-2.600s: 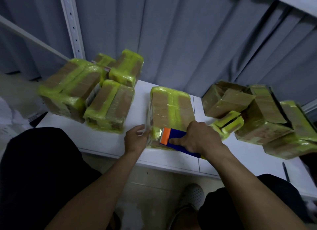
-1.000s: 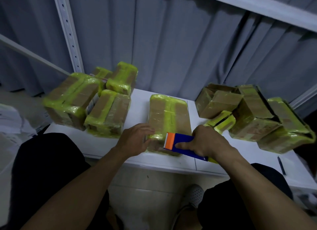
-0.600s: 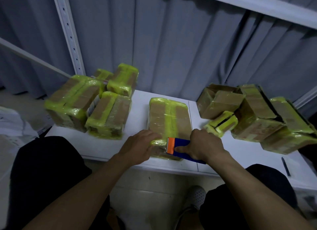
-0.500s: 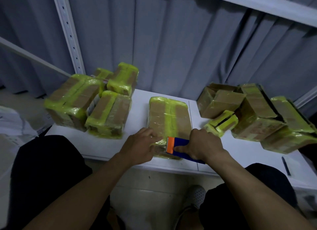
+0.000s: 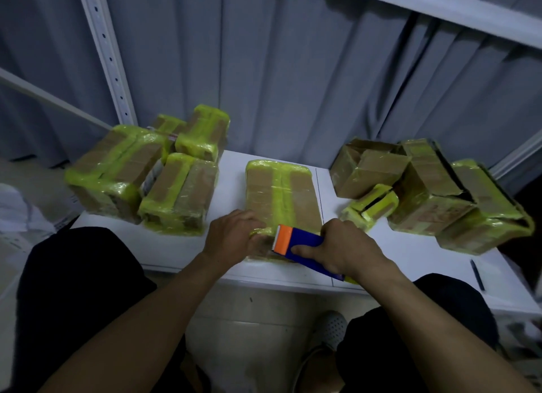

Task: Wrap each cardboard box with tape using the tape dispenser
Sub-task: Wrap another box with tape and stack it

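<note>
A flat cardboard box point(image 5: 281, 193) banded with yellow-green tape lies on the white table point(image 5: 181, 246) in front of me. My right hand point(image 5: 343, 250) grips the blue tape dispenser point(image 5: 299, 244), whose orange blade end sits at the box's near end. My left hand point(image 5: 234, 235) rests on the box's near left corner, fingers bent over the taped edge just left of the blade.
Several taped boxes are piled at the left point(image 5: 146, 175) and at the right point(image 5: 434, 193), one on the right with open flaps point(image 5: 369, 169). A pen point(image 5: 476, 273) lies at the table's right. A grey curtain hangs behind; a white shelf upright point(image 5: 108, 55) stands left.
My left hand has moved from the box's left side onto its near corner. The dispenser has stayed at the near end, shifting only slightly. The box has not moved.
</note>
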Demonstrator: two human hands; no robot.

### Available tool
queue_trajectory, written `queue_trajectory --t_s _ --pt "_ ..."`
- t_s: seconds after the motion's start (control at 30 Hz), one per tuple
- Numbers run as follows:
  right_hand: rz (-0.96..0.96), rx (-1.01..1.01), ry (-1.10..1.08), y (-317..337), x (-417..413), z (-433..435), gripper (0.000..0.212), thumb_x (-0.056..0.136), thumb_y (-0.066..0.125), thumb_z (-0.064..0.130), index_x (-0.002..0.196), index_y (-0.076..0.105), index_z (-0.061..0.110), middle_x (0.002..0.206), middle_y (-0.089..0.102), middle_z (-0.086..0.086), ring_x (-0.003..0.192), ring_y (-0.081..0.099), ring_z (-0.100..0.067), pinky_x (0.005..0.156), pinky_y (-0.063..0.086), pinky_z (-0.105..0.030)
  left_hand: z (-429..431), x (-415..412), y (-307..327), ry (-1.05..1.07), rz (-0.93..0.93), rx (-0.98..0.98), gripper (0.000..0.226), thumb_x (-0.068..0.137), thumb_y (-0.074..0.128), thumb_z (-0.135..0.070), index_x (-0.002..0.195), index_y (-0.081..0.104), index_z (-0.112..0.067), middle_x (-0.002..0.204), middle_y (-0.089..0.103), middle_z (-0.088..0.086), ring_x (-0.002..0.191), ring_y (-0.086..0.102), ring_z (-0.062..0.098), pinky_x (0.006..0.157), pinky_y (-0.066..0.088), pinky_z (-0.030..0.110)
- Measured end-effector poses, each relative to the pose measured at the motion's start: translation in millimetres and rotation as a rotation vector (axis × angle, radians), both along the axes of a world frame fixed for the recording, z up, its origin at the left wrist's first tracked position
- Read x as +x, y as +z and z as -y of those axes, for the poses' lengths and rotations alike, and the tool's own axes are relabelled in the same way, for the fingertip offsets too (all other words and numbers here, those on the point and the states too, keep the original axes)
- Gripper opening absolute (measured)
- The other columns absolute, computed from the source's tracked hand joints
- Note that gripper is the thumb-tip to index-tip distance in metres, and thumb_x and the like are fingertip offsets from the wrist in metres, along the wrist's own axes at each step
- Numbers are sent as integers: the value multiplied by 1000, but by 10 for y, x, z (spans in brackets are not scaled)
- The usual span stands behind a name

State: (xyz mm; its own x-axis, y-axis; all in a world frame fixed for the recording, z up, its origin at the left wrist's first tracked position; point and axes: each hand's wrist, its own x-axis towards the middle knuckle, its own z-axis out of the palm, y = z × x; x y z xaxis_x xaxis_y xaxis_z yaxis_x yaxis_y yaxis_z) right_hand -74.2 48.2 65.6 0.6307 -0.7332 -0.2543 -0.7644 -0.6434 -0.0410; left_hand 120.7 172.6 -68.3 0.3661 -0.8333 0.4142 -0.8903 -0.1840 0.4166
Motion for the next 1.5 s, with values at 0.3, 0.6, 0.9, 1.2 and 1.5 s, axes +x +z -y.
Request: queue_trajectory --t_s 0.3,0.6,0.9,1.2,1.5 --pt "-33 -106 -65 97 -267 197 69 68 65 87 82 53 21 79 54 2 72 58 -19 67 53 -36 -89 63 -17 -65 -115 16 23 86 74 -20 106 66 -26 110 61 -13 106 55 12 76 55 36" --pt "-38 -98 -53 -124 -175 308 73 69 62 89 91 54 20 80 53 2 78 60 -21 68 51 -35 -95 37 48 -138 34 143 79 76 63 10 135 54 -43 119 56 -7 110 51 19 72 53 31" --pt "-91 -23 -74 -194 -111 487 80 61 63 93 90 57 18 80 54 0 78 60 -21 62 45 -33 60 -146 41 -114 79 -3 38 83 70 -38 119 70 -28 117 64 -7 107 57 16 90 50 33" --pt "-79 52 -116 -221 -126 490 81 61 65 92 92 57 17 79 56 1 72 60 -18 60 44 -32 333 -283 -8 -151 189 1 32 76 85 -30 107 76 -32 109 69 -9 97 60 21 78 50 34" --pt "-5 77 -96 -143 -215 317 80 66 64 89 99 62 17 83 62 2 73 63 -16 65 55 -33 258 -182 -21 -142 238 -44 23 86 72 -29 109 75 -27 98 70 -6 94 59 20 72 49 29"
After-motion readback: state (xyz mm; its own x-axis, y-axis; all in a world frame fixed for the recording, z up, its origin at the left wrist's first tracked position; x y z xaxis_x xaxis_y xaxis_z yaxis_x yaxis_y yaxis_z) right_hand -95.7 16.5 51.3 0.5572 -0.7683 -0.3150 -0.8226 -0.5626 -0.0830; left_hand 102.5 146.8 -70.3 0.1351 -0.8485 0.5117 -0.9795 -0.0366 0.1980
